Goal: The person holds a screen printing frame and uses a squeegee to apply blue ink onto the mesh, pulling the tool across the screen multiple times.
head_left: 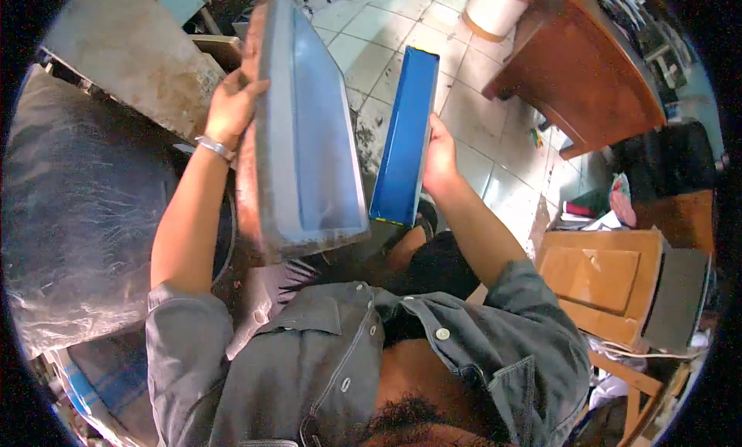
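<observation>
Glossy blue tray (403, 138); matt, grimy grey frame (309, 130); smooth tiled floor (495, 176).

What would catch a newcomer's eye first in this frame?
The bright blue panel at centre, held on edge by the right hand. Just left of it, the left hand grips a larger grey-blue tray-like frame with rusty-brown edges. Behind lie a white tiled floor and a reddish wooden table, upper right.

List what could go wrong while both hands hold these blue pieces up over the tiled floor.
The left hand grips the large grey-blue tray only at one edge, so it could tip or slip. The right hand holds the narrow blue panel by its side; it could drop onto the tiled floor. The two pieces are close and might knock together.
</observation>
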{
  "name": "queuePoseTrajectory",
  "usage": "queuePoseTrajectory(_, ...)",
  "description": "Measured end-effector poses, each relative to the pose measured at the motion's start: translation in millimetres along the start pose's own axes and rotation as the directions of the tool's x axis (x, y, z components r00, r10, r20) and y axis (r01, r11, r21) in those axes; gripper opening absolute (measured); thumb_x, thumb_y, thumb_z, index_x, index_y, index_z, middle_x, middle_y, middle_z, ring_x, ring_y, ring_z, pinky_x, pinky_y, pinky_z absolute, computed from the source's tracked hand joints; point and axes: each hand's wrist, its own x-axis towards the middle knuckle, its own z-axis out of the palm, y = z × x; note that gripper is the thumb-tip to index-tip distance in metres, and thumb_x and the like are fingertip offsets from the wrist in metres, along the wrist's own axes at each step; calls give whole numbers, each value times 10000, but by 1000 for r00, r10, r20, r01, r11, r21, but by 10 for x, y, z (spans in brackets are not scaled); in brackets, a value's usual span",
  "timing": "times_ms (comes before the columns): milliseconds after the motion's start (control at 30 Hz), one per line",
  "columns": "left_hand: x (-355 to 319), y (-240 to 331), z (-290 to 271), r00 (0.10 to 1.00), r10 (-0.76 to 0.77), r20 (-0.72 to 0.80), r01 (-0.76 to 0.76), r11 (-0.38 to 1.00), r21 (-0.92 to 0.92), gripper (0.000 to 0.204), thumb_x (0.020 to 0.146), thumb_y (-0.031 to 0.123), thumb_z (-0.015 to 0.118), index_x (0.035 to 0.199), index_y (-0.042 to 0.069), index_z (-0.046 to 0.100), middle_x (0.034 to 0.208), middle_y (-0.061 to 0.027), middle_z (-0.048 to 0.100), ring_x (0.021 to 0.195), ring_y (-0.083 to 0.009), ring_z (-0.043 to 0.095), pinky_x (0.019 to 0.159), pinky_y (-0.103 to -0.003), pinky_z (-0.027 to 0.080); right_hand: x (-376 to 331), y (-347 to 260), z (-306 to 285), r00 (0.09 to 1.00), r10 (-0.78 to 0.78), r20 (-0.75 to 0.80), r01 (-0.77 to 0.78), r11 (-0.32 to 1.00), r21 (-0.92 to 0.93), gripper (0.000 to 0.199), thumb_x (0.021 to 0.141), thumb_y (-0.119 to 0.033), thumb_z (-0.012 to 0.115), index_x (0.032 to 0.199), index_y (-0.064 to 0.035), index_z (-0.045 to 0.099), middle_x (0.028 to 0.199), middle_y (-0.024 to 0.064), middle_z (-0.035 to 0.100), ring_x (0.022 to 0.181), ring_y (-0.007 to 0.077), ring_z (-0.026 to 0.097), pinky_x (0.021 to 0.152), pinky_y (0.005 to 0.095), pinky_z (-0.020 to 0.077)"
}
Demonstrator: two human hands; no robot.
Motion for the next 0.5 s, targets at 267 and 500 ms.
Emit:
queuePoseTrajectory(267,-22,-42,-284,997,-73,36,73,997,23,415,815,118,600,1178,-75,542,1045,-111,642,901,-159,606,806,-248,463,-1,103,92,998,14,-57,-14,1000,6,380,910,-402,454,985,-70,623,870,89,659,745,233,623,714,383,517)
queuePoseTrajectory(500,-33,-139,-174,996,-88,-34,88,996,-1,412,797,178,633,1120,-73,589,1008,-116,658,899,-160,609,811,-257,464,229,367,59,994,97,-53,-98,995,-23,420,931,-413,411,1038,-61,612,931,103,660,815,254,620,785,409,502)
